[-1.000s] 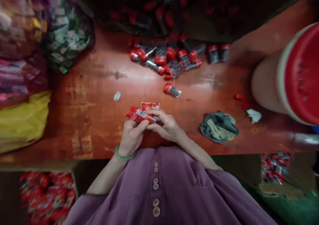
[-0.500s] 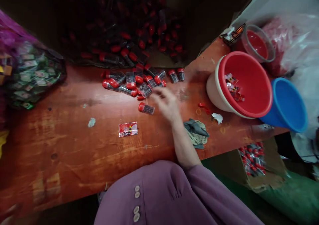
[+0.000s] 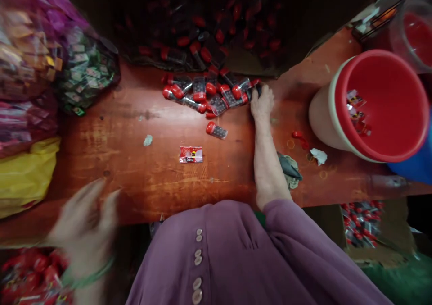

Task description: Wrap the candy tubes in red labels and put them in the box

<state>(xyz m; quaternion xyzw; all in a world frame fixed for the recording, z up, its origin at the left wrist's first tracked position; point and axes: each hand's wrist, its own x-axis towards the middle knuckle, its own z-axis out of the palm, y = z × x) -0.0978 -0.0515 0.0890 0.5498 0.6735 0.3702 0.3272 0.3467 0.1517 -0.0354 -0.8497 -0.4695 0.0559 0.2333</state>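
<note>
On the right end of a pile of small clear bottles with red caps (image 3: 199, 88), my right hand (image 3: 263, 103) has its fingers curled over a dark-filled bottle (image 3: 255, 90), which it mostly covers. My left hand (image 3: 84, 215), blurred, hovers at the table's front edge with thumb and fingers apart and nothing visible in it. A single red-capped bottle (image 3: 217, 130) lies in front of the pile. Nearer to me, a small printed red packet (image 3: 191, 154) lies flat on the wooden table (image 3: 162, 183).
A large box (image 3: 293, 48) of bottles stands behind the pile. Nested tubs with a red one (image 3: 398, 111) inside are at right, near a crumpled cloth (image 3: 289, 170). Bags of packets (image 3: 87, 70) and a yellow bag (image 3: 30, 174) line the left. Red items (image 3: 37, 269) sit below left.
My right hand has moved from beside the lone bottle to the pile's right end. The left hand has come into view at lower left. The camera view has shifted left.
</note>
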